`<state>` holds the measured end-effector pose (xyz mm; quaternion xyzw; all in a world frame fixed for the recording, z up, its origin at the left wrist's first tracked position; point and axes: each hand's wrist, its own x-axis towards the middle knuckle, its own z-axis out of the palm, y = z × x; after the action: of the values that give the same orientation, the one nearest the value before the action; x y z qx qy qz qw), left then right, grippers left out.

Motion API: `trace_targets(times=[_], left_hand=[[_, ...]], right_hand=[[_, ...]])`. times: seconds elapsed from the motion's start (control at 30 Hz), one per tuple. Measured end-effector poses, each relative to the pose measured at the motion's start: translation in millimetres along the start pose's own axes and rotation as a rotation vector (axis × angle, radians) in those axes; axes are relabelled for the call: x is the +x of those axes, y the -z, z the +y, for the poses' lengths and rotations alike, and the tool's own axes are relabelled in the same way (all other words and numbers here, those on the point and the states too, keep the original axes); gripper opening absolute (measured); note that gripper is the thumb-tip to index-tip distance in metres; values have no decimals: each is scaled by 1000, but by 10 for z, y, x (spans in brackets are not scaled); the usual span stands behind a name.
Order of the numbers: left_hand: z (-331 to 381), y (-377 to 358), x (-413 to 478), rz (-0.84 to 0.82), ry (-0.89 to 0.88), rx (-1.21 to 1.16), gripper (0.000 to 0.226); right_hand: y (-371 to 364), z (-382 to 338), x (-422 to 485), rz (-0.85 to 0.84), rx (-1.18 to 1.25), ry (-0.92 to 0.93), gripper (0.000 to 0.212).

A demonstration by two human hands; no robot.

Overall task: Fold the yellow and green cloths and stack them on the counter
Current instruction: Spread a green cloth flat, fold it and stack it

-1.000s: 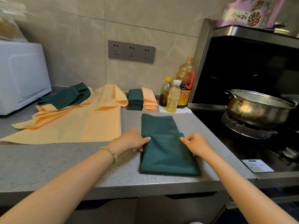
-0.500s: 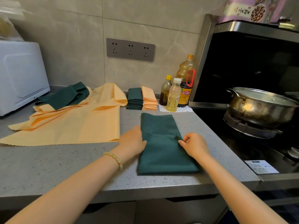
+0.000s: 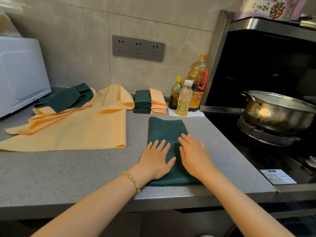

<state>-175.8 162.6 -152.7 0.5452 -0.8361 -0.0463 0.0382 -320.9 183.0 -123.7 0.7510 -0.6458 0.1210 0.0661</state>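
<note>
Step in hand: smoothing the part-folded dark green cloth on the speckled grey stone counter.

Our left hand and right hand lie side by side, palms down on the cloth's near half. The fingers are straight and spread and grip nothing, and both forearms reach in over the counter's front edge. The cloth is a long strip, just right of the loose pale yellow cloth. We judge another fold comes next: pinch the near corners, bring them to the far edge with the sides aligned, then carry it to the folded green stack by the wall.
</note>
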Motion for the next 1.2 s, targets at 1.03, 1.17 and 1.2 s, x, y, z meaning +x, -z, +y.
trace_targets(times=[1.03,1.17,1.2], left_hand=[[-395,237,-331,-267,-115,-29,124],[-434,238,-347,-288,-131,-63,121],[-434,243,-370,-266,-146,-88,119]], right_hand=[[-174,373,-169,-201,158,-1,55],[-100,380,-186,-36,177,215,39],[-80,373,-202,-26,163,264,35]])
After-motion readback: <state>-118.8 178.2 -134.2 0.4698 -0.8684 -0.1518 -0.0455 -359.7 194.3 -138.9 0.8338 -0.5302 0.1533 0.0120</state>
